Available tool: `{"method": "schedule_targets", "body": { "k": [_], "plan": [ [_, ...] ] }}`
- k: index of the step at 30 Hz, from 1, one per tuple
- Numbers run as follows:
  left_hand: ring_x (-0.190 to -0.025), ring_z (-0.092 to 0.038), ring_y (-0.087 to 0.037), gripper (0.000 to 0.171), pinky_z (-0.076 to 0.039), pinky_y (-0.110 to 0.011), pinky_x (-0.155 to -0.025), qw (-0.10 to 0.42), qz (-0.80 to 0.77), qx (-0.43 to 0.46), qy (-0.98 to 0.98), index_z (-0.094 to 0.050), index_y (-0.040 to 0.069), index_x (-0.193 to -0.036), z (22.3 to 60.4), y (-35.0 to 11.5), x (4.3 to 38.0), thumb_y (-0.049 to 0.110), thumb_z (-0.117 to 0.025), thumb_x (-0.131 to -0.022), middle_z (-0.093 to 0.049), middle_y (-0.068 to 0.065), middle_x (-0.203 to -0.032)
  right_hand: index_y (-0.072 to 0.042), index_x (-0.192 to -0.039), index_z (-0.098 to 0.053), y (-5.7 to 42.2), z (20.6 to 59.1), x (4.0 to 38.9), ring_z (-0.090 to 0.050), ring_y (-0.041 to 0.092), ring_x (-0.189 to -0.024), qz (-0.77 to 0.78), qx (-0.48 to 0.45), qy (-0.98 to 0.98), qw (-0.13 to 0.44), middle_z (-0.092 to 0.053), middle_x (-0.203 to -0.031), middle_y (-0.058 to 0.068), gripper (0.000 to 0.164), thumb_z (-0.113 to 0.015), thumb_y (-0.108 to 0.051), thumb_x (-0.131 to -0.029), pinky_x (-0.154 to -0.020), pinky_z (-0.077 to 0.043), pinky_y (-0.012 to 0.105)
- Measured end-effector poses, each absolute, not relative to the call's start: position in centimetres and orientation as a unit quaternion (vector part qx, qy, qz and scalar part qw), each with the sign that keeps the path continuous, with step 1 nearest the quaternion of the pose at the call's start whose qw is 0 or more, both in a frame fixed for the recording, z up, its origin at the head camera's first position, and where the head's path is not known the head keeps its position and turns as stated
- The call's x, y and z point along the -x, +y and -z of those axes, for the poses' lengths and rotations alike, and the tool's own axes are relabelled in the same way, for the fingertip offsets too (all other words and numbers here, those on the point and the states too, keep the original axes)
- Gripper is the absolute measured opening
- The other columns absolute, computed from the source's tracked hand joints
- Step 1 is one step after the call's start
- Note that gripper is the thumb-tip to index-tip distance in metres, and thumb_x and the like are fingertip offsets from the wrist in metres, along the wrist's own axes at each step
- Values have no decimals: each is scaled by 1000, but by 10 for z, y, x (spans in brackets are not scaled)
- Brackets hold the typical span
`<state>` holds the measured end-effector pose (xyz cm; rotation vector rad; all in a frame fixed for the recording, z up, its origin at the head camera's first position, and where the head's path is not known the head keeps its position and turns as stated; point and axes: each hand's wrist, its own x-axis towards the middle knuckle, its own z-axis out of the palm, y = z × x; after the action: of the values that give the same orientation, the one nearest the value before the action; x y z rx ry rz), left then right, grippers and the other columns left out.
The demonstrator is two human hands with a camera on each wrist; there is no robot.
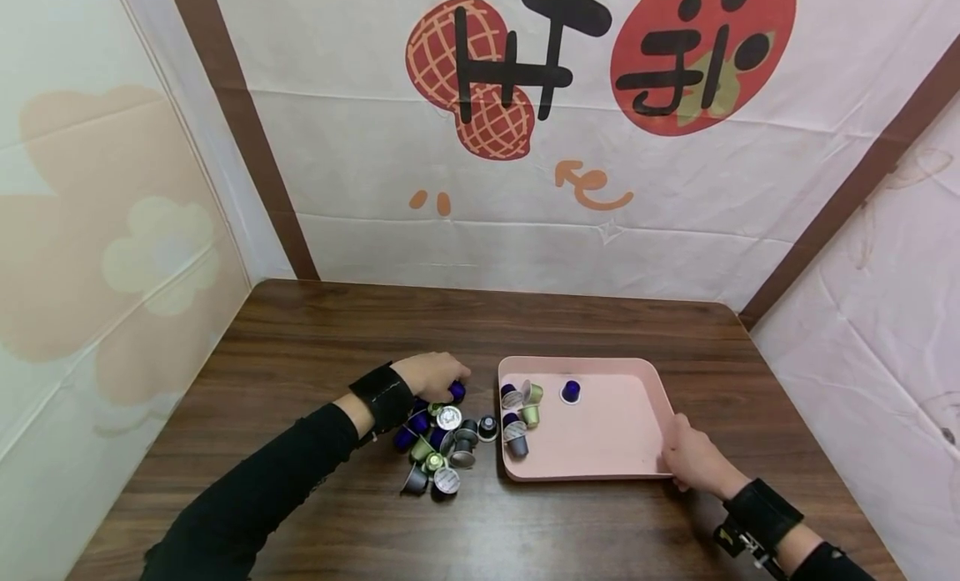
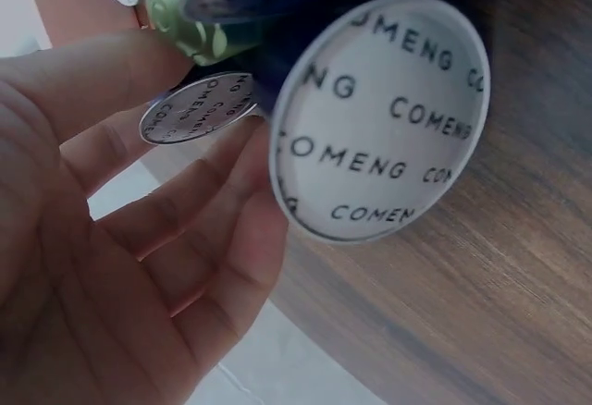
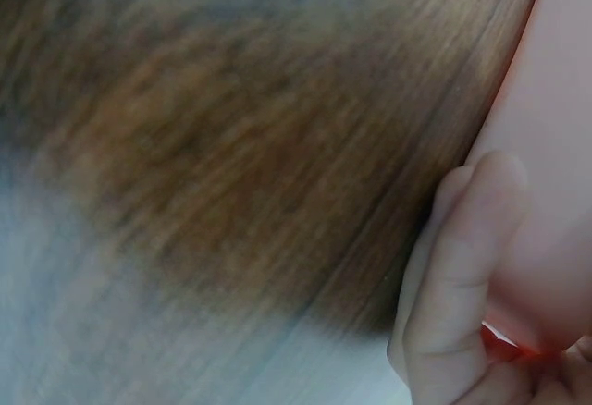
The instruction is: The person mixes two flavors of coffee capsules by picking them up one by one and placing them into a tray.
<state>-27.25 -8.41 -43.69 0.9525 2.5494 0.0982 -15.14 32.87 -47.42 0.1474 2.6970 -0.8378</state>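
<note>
My left hand (image 1: 431, 375) reaches over the far end of a pile of coffee capsules and holds a dark blue coffee capsule (image 1: 457, 390) at its fingertips. In the left wrist view, that capsule's printed lid (image 2: 199, 109) shows between thumb and fingers, its body mostly hidden. Closer to that camera is another capsule's white lid (image 2: 384, 118). At the near right corner of a pink tray (image 1: 600, 456), my right hand (image 1: 697, 456) grips the rim. The right wrist view has the thumb (image 3: 462, 257) along the tray wall.
The pile holds blue, green and grey capsules, including a grey capsule (image 1: 415, 480) at its near side. A black capsule (image 1: 488, 428) stands between pile and tray. Several capsules lie along the tray's left side, with a blue capsule (image 1: 571, 391) farther in. Printed cloth walls (image 1: 525, 247) surround the wooden table (image 1: 360, 323).
</note>
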Motion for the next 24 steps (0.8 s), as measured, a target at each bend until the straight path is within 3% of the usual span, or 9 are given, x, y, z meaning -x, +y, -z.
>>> {"method": "schedule_targets", "body": {
  "k": [5, 9, 14, 24],
  "plan": [
    [-77, -55, -15, 9, -46, -33, -73, 193, -63, -345, 917, -63, 13, -92, 434, -83, 275, 9, -67, -84, -61, 0, -89, 8, -114, -29, 328, 475, 150, -52, 19, -49, 295, -50, 942, 155, -50, -64, 11, 29, -43, -1, -89, -44, -47, 33],
    [-76, -53, -16, 8, -46, -34, -72, 186, -70, -354, 914, -63, 11, -88, 431, -82, 274, 9, -68, -83, -59, 0, -85, 7, -112, -30, 329, 476, 151, -52, 19, -48, 292, -48, 943, 153, -50, -64, 11, 27, -42, -1, -89, -44, -47, 33],
    [-78, -56, -17, 11, -46, -35, -73, 177, -52, -361, 914, -63, 12, -87, 432, -79, 271, 10, -71, -79, -59, 1, -84, 7, -110, -31, 329, 477, 152, -52, 19, -47, 290, -41, 945, 145, -49, -63, 11, 25, -42, -1, -89, -43, -47, 33],
    [-79, -58, -16, 14, -47, -33, -73, 179, -54, -337, 923, -63, 13, -93, 430, -75, 271, 15, -72, -82, -61, 2, -86, 8, -113, -29, 330, 477, 152, -53, 19, -47, 289, -44, 944, 150, -50, -63, 11, 28, -42, -1, -89, -43, -47, 33]
  ]
}}
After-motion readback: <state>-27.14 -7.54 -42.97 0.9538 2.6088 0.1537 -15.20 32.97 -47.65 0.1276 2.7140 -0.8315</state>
